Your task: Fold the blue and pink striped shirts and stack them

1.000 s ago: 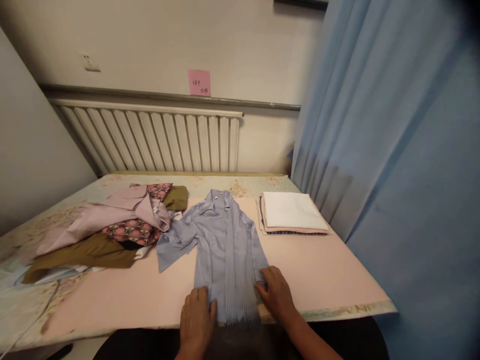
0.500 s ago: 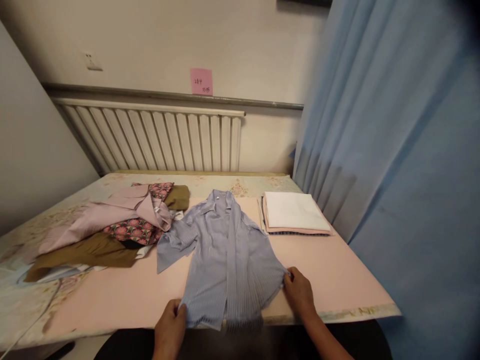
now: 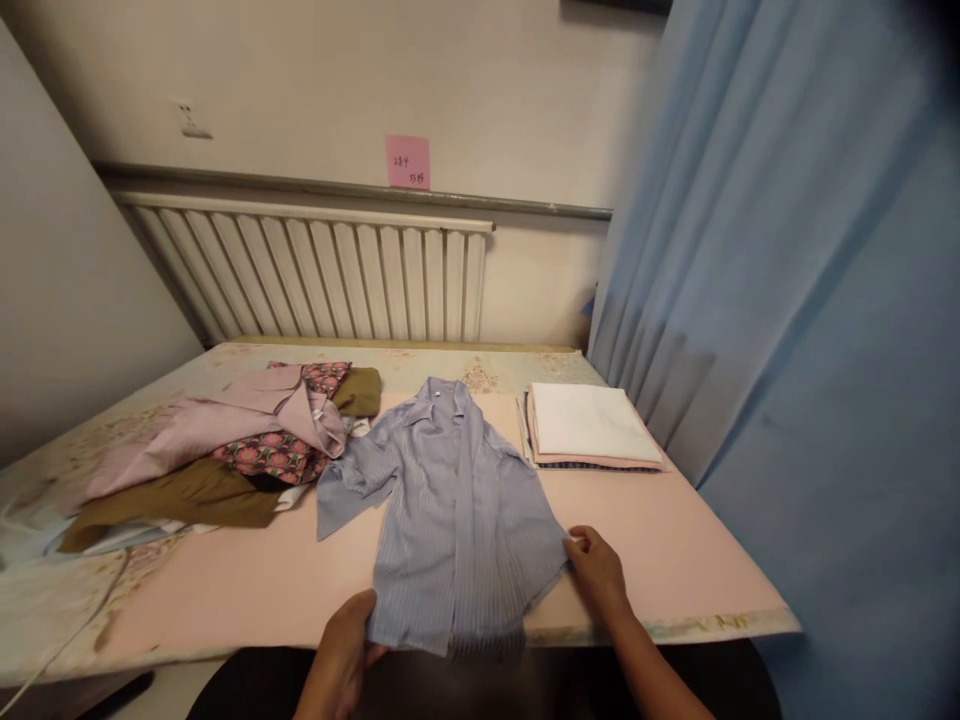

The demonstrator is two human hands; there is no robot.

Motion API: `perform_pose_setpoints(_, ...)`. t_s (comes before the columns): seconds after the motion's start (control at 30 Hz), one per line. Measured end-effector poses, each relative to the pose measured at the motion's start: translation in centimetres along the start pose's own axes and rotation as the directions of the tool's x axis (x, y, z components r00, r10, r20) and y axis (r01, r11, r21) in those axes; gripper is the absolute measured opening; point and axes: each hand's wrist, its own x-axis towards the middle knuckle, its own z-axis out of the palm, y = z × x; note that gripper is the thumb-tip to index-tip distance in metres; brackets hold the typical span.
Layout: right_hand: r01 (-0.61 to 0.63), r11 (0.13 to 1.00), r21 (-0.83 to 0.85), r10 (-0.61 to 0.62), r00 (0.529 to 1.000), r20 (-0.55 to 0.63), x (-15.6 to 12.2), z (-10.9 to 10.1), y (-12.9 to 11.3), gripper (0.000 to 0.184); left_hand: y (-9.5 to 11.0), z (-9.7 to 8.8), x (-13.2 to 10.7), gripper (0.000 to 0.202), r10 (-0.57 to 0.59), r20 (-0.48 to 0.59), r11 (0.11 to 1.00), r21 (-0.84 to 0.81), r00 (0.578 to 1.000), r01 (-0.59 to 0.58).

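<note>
A blue striped shirt (image 3: 427,520) lies spread on the table, collar away from me and hem at the near edge. Its left-side sleeve is bent out sideways, and the front hangs open along a long strip. My left hand (image 3: 345,640) is at the hem's left corner, thumb above and fingers lower down, apart from one another. At the shirt's right edge, my right hand (image 3: 598,578) has thumb and forefinger closed at the fabric's corner.
A heap of clothes (image 3: 225,430), pink, patterned and olive, lies at left. A folded stack of cloth (image 3: 589,420) sits at right. Behind the table are a radiator (image 3: 337,270) and a pink note (image 3: 408,162). A blue curtain (image 3: 720,300) hangs along the right.
My left hand has loosened its pinch on the hem corner, its fingers now spread. My right hand has eased slightly, and the shirt's right corner is less pulled. The shirt lies much the same.
</note>
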Motion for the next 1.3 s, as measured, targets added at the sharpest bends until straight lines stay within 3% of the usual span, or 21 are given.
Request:
perform_pose_setpoints(0.1, 0.003, 1.0, -0.031, -0.003, 1.0, 0.02, 0.2, 0.1, 0.3, 0.027, 0.3, 0.8, -0.2, 0.008, -0.093, 0.186, 0.939, -0.311, 0.978, 0.148)
perform_pose_setpoints(0.27, 0.022, 0.999, -0.041, -0.021, 0.999, 0.026, 0.3, 0.2, 0.7, 0.027, 1.5, 2.1, -0.7, 0.01, -0.093, 0.291, 0.852, -0.471, 0.952, 0.227)
perform_pose_setpoints(0.4, 0.032, 0.999, -0.033, -0.031, 0.999, 0.019, 0.1, 0.1, 0.7, 0.027, 2.4, 2.3, -0.6, 0.016, -0.017, 0.308, 0.78, -0.591, 0.951, 0.206)
perform_pose_setpoints(0.57, 0.04, 0.999, -0.029, -0.04, 0.999, 0.019, -0.1, 0.1, 0.7, 0.026, 2.4, 2.0, 0.0, 0.019, -0.081, 0.286, 0.714, -0.652, 0.955, 0.255)
perform_pose_setpoints(0.7, 0.048, 0.998, -0.029, -0.047, 0.999, 0.017, 0.0, 0.2, 0.9, 0.027, 2.6, 1.3, 0.1, 0.02, -0.034, 0.278, 0.671, -0.705, 0.96, 0.228)
perform_pose_setpoints(0.83, 0.052, 0.998, -0.027, -0.051, 0.999, 0.012, 0.0, 0.1, 0.9, 0.028, 2.6, 0.2, 0.0, 0.004, -0.071, 0.205, 0.646, -0.736, 0.976, 0.202)
perform_pose_setpoints(0.97, 0.057, 0.998, -0.022, -0.056, 0.998, 0.012, -0.2, 0.1, 0.9, 0.028, 1.3, -1.0, 0.7, 0.013, 0.021, 0.095, 0.79, -0.612, 0.995, 0.042)
perform_pose_setpoints(1.03, 0.058, 0.998, -0.013, -0.058, 0.998, 0.007, -0.2, 0.1, 0.9, 0.029, 0.5, -1.6, 1.4, 0.018, 0.114, -0.019, 0.892, -0.438, 0.993, -0.111)
perform_pose_setpoints(1.1, 0.06, 0.998, 0.006, -0.06, 0.998, 0.001, -0.2, 0.1, 1.0, 0.029, -0.1, -2.3, 2.0, 0.02, 0.232, -0.145, 0.948, -0.187, 0.962, -0.257)
perform_pose_setpoints(1.2, 0.044, 0.997, 0.068, -0.044, 0.999, -0.007, 0.0, 0.0, 1.2, 0.03, -0.6, -3.5, 2.5, 0.022, 0.393, -0.23, 0.918, 0.151, 0.89, -0.366)
perform_pose_setpoints(1.3, 0.025, 0.993, 0.114, -0.024, 1.0, -0.014, 0.2, -0.1, 1.2, 0.032, -0.7, -4.5, 2.4, 0.027, 0.407, -0.235, 0.88, 0.358, 0.883, -0.311)
